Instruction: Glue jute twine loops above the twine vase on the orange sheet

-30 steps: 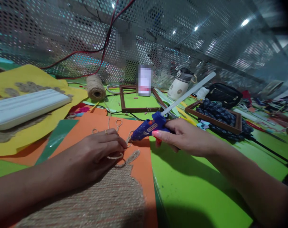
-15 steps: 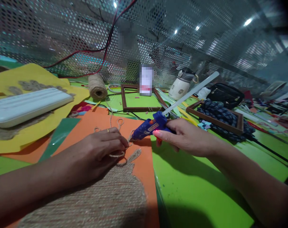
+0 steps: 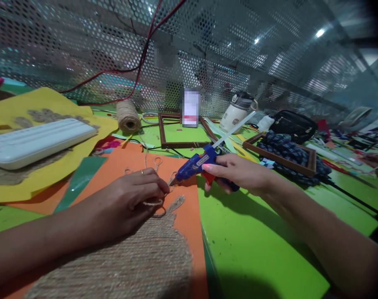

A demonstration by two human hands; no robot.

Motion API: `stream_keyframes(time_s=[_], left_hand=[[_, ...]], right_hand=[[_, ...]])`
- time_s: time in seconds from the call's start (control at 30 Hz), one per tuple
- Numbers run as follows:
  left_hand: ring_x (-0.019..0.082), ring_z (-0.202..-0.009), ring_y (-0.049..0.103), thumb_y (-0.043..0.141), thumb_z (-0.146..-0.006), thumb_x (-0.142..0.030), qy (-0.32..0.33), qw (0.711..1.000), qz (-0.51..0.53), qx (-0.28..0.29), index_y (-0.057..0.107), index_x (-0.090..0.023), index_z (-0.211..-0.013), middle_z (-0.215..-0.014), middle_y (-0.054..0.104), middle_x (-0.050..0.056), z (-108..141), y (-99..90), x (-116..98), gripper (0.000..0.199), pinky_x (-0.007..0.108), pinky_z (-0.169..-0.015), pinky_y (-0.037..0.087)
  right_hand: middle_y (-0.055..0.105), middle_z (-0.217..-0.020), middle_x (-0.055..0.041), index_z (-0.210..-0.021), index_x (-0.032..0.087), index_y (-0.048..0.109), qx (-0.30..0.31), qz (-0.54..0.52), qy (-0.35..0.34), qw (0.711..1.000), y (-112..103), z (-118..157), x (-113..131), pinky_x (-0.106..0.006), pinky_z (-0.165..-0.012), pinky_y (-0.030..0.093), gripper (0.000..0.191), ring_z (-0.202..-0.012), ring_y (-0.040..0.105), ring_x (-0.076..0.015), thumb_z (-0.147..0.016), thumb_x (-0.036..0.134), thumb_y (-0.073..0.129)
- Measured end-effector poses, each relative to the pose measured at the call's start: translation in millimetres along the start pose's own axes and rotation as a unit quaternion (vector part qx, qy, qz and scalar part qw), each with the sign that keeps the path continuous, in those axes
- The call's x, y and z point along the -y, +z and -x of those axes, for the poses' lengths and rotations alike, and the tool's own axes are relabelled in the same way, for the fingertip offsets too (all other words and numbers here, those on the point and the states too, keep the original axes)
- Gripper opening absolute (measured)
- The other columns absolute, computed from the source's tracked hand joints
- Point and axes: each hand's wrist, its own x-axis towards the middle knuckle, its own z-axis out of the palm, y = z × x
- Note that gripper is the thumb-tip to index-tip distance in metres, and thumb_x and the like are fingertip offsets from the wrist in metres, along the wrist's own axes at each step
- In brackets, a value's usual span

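My right hand (image 3: 230, 172) is wrapped round a blue hot glue gun (image 3: 193, 164) with an orange-red trigger and a long translucent glue stick out of its back. The gun's nozzle points left and down, at a loop of jute twine (image 3: 171, 182). My left hand (image 3: 142, 193) pinches the twine close to the nozzle, its fingertips resting on an orange sheet (image 3: 189, 232). Below my left hand, a shape covered in rows of jute twine (image 3: 129, 261) lies on the sheet. Small twine loops stick out above it.
A spool of twine (image 3: 128, 117) and a brown frame (image 3: 185, 145) stand behind the sheet. At left, a white power strip (image 3: 42, 141) lies on yellow paper (image 3: 23, 191). A bottle (image 3: 235, 114), another frame (image 3: 282, 158) and a black bag (image 3: 296, 124) are at the right. Perforated metal rises behind.
The glue gun's rear has tipped down, so the glue stick slants lower, and its handle has swung right. The nozzle stays by the twine. My left hand holds its place.
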Motion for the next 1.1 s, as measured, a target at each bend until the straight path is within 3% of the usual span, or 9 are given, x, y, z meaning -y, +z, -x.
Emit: stream_keyframes(time_s=[0.2,0.57,0.77,1.1], left_hand=[[0.016,-0.091,0.071,0.051,-0.097,-0.014,-0.006,1.0,0.003,-0.004,0.073,-0.02,-0.091,-0.102,0.075,0.007,2,0.8,0,0.023,0.027,-0.075,0.057],[0.017,-0.089,0.07,0.052,-0.096,-0.015,-0.018,1.0,0.003,-0.008,0.073,-0.019,-0.09,-0.099,0.074,0.007,1,0.1,-1,0.022,0.028,-0.074,0.058],[0.017,-0.086,0.07,0.052,-0.095,-0.013,-0.026,0.999,0.022,-0.001,0.072,-0.017,-0.091,-0.098,0.073,0.009,0,-1.9,-3,0.021,0.027,-0.071,0.057],[0.017,-0.093,0.069,0.059,-0.095,-0.013,-0.012,0.999,0.042,0.008,0.07,-0.021,-0.097,-0.104,0.074,0.007,3,0.2,1,0.013,0.03,-0.079,0.056]], right_hand=[[0.078,-0.087,-0.011,-0.087,0.014,0.069,-0.027,-0.011,-0.017,0.999,-8,5,5,-0.024,-0.045,0.034,0.037,-0.046,0.047,-0.0076,-0.098,0.048,0.059],[0.076,-0.086,-0.0065,-0.089,0.014,0.069,-0.008,0.061,-0.007,0.998,3,4,6,-0.023,-0.046,0.034,0.038,-0.048,0.05,-0.007,-0.102,0.046,0.054],[0.055,-0.055,0.0026,-0.085,0.014,0.067,-0.034,0.114,0.031,0.992,9,11,21,-0.024,-0.046,0.031,0.037,-0.047,0.046,-0.0098,-0.103,0.042,0.051],[0.05,-0.063,0.0021,-0.087,0.015,0.066,-0.09,0.212,0.003,0.973,25,18,27,-0.026,-0.054,0.032,0.032,-0.056,0.043,-0.012,-0.099,0.042,0.055]])
